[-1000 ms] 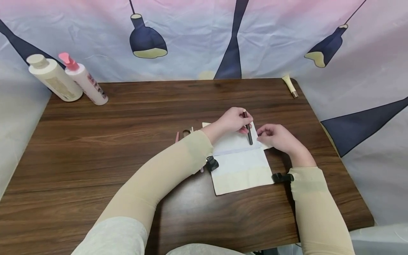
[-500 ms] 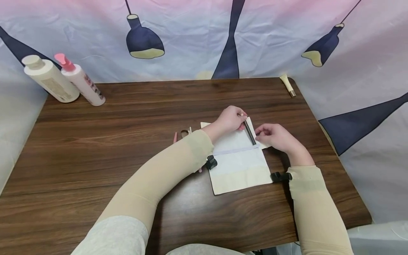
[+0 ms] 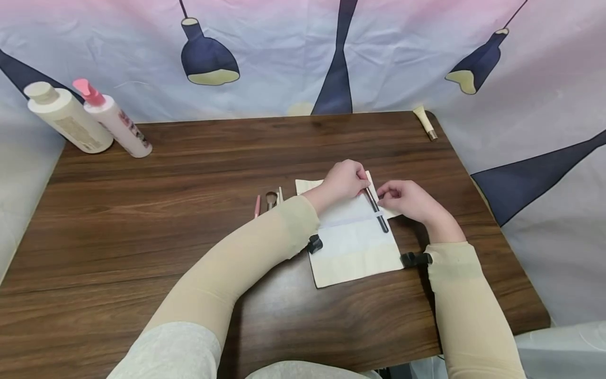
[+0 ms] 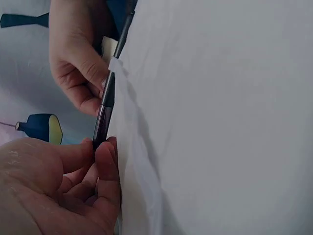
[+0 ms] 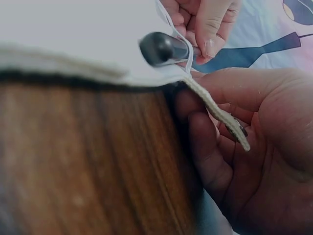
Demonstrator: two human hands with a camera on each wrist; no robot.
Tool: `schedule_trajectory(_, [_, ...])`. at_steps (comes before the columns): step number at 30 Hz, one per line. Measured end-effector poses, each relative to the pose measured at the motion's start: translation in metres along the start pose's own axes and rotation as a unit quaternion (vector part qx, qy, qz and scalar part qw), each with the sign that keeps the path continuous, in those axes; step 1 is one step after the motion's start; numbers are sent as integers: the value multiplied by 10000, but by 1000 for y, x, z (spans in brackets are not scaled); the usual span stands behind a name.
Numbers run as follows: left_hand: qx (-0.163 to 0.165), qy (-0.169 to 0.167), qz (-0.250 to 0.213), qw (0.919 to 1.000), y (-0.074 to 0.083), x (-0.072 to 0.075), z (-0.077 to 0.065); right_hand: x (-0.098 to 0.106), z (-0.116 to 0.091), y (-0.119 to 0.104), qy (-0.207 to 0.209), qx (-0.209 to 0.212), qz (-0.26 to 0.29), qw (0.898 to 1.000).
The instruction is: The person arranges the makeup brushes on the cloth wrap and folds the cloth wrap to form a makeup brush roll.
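An opened cream cloth roll [image 3: 357, 258] with a white lining lies on the table, a thin white strap [image 3: 347, 221] running across it. My left hand [image 3: 344, 179] pinches the far end of a slim dark pen-shaped stick [image 3: 382, 225] between thumb and fingers. The stick passes under the strap near the roll's right edge, and its rounded black end [image 5: 157, 49] sticks out on the near side. At the right edge, my right hand [image 3: 411, 201] holds the roll's side flap [image 5: 215, 105] between thumb and fingers.
Left of the roll lie a makeup brush [image 3: 271, 199], a pink stick [image 3: 257, 206] and a pale stick [image 3: 280, 195], partly behind my left sleeve. A white bottle [image 3: 71, 118] and a pink pump bottle [image 3: 118, 126] stand back left. A cream tube [image 3: 425, 122] lies back right.
My left hand has slid the dark stick toward me, from lying over the lining to passing beneath the strap. The right hand stays at the flap. The head view has shifted slightly.
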State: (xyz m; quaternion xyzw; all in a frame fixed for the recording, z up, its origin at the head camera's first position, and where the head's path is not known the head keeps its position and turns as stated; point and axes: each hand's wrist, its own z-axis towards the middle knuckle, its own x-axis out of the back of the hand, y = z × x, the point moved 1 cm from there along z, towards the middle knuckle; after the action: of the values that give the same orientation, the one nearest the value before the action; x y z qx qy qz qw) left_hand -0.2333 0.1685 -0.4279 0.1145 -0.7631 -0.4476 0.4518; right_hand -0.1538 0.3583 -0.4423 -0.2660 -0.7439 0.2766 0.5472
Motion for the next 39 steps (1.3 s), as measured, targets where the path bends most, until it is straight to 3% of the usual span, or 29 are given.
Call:
schedule_trajectory(2, [-209, -18, 407, 9990, 1, -1, 0, 1, 0, -1, -5, 17, -46, 10000])
schedule_trajectory(6, [-482, -184, 488, 9975, 3, -5, -1, 3, -1, -5, -23, 42, -63, 10000])
schedule_trajectory(11, [-507, -421, 461, 9968, 6, -10, -2, 4, -2, -6, 10, 79, -67, 9999])
schedule_trajectory(23, [-781, -530, 979, 9907, 6, -15, -16, 1, 1, -2, -51, 121, -94, 9999])
schedule_trajectory(34, [-1159, -922, 1139, 9824, 10, -18, -27, 1, 1, -5, -92, 90, -168, 9998])
schedule_trajectory(39, [-1186, -1042, 842, 9839, 10, -13, -28, 1, -2, -6, -56, -20, -245, 9997])
